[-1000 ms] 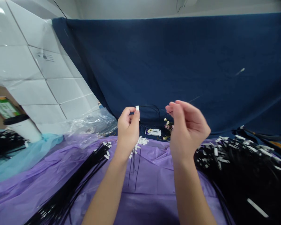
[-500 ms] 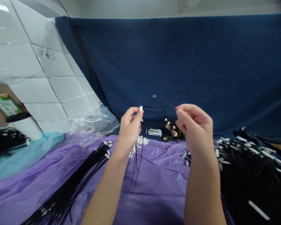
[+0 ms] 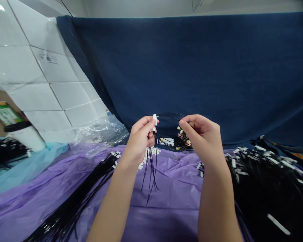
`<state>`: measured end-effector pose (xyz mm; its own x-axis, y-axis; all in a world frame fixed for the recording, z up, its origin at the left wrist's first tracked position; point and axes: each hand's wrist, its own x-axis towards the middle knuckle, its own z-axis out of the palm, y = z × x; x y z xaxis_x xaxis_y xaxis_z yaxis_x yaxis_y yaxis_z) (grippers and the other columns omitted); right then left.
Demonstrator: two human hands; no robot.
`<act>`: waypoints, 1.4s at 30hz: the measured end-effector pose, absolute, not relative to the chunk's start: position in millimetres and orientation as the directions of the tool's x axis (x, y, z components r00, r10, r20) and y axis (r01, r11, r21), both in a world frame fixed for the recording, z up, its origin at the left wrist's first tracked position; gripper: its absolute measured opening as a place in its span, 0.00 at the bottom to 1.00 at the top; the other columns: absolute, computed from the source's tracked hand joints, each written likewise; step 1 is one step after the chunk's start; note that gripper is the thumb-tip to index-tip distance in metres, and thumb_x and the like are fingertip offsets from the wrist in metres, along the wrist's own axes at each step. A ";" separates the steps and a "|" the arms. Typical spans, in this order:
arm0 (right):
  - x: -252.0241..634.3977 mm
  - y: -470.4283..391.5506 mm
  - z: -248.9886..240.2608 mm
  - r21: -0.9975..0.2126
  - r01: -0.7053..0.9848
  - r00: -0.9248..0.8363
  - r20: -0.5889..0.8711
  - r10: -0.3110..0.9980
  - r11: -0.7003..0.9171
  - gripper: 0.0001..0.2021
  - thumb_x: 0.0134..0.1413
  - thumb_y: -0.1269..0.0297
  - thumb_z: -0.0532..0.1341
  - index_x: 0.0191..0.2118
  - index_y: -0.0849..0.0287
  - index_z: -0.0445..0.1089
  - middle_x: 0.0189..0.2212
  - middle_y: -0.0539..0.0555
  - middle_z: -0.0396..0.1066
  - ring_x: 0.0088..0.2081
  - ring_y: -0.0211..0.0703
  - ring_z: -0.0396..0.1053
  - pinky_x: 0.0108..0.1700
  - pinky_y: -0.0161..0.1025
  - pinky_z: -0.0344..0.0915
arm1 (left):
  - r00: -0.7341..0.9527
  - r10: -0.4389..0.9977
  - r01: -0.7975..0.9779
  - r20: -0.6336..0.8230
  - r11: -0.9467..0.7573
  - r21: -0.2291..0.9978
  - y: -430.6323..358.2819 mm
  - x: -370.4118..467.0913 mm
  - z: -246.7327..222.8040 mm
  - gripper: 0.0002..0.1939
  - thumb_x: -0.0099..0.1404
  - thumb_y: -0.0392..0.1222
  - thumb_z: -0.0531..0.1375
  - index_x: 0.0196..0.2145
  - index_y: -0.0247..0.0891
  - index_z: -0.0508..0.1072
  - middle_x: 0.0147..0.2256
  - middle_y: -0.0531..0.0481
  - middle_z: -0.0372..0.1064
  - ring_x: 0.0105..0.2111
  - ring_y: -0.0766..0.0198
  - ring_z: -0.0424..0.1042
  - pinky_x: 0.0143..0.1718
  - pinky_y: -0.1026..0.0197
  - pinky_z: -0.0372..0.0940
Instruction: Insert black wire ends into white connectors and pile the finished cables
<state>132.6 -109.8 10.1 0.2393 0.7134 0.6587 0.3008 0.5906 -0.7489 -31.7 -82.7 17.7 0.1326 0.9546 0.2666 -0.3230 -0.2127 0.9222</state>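
Note:
My left hand (image 3: 139, 139) is closed, thumb and fingers pinching a white label piece (image 3: 155, 118) with thin black wires (image 3: 169, 114). From that grip the wires arch over to the right, and their loose ends (image 3: 150, 178) hang down below the hand. At the right end of the arch, my right hand (image 3: 204, 137) pinches the wires between thumb and forefinger. Behind the hanging ends, a pile of small white pieces (image 3: 155, 151) lies on the purple sheet (image 3: 166, 198).
Bundles of black wires with white tags lie at left (image 3: 78, 198) and right (image 3: 270, 188). A white cup with a dark lid (image 3: 27, 136) stands far left, before stacked white boxes (image 3: 37, 95). A dark blue cloth (image 3: 192, 64) hangs behind small flowers (image 3: 183, 136).
My right hand has moved left, towards my left hand, and its fingertips now meet the wires. A small pale fleck in the air and a dark strip by the right fingers no longer show.

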 end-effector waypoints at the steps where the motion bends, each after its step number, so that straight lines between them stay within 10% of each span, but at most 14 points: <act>1: 132.6 -109.8 10.1 -0.748 0.305 0.238 0.660 0.713 0.590 0.08 0.53 0.61 0.63 0.32 0.60 0.73 0.17 0.45 0.57 0.19 0.30 0.50 0.20 0.32 0.47 | 0.137 0.953 -0.325 0.269 -0.214 0.921 -82.6 -32.0 17.7 0.07 0.61 0.42 0.61 0.32 0.36 0.72 0.21 0.58 0.53 0.14 0.80 0.44 0.13 0.74 0.40; 22: 129.7 -128.4 19.5 -0.424 0.672 0.060 0.849 0.525 0.607 0.05 0.58 0.68 0.59 0.33 0.60 0.72 0.20 0.47 0.64 0.23 0.33 0.60 0.27 0.35 0.56 | 0.227 0.936 -0.254 0.270 -0.211 0.944 -87.5 -34.3 21.7 0.07 0.60 0.42 0.62 0.29 0.35 0.72 0.22 0.56 0.53 0.16 0.79 0.45 0.14 0.73 0.39; 42: 123.9 -115.6 12.0 -0.300 0.674 0.001 0.914 0.406 0.675 0.05 0.58 0.70 0.62 0.32 0.59 0.75 0.22 0.45 0.63 0.23 0.30 0.58 0.27 0.33 0.55 | 0.261 0.913 -0.175 0.314 -0.275 0.945 -91.1 -32.8 21.8 0.08 0.61 0.43 0.60 0.30 0.35 0.71 0.22 0.57 0.52 0.15 0.79 0.44 0.15 0.72 0.39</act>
